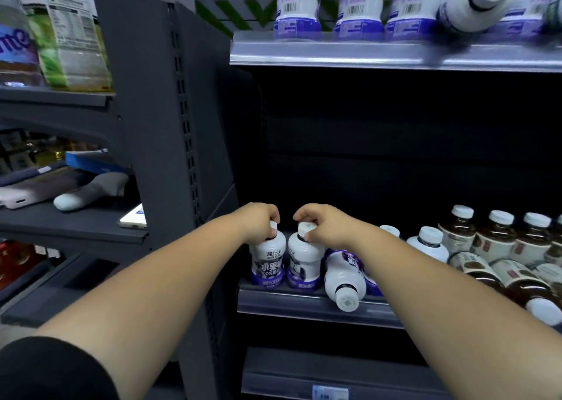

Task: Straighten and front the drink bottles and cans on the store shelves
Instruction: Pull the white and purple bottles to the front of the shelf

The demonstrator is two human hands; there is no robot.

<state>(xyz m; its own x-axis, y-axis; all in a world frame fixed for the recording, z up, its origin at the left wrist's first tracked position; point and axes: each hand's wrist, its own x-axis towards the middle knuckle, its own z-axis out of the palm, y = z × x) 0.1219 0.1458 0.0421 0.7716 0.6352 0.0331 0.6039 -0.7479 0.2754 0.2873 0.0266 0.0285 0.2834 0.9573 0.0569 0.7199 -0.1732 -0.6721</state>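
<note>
Two white bottles with purple labels stand upright at the left end of the middle shelf. My left hand grips the cap of the left bottle. My right hand grips the cap of the bottle beside it. A third white bottle lies tipped over to their right, its cap pointing out over the shelf edge. Further right stand more white bottles and several brown drink bottles, some of them lying on their sides.
The shelf above carries a row of white and purple bottles, one lying tilted at the right. A dark upright post divides off the left bay, where a phone, a grey sock-like item and packaged goods lie.
</note>
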